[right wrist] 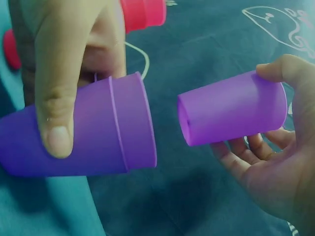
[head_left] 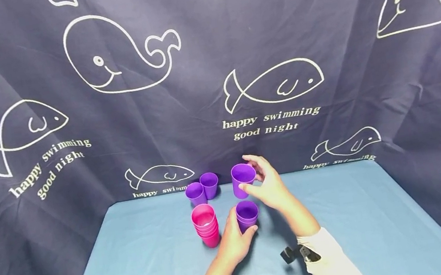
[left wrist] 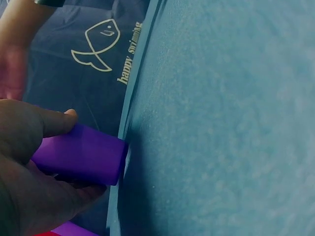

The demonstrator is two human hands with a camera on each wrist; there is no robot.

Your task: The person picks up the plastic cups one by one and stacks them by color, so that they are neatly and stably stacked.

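My left hand (head_left: 233, 242) grips a stack of nested purple cups (head_left: 248, 221) standing upright on the blue table. Two rims of that stack show in the right wrist view, with the left thumb along its side. Behind the stack and higher, my right hand (head_left: 272, 188) holds a single purple cup (head_left: 240, 190) upright. Its fingers and thumb are on opposite sides of this cup near the rim, seen in the right wrist view. The base of the single cup (right wrist: 231, 110) points toward the stack's mouth (right wrist: 147, 123), with a gap between them.
To the left of my left hand stands a stack of several pink cups (head_left: 207, 232). Two more purple cups, one (head_left: 196, 194) in front of the other (head_left: 210, 186), stand behind it. A dark curtain (head_left: 207, 106) with fish drawings hangs along the table's (head_left: 145, 263) far edge.
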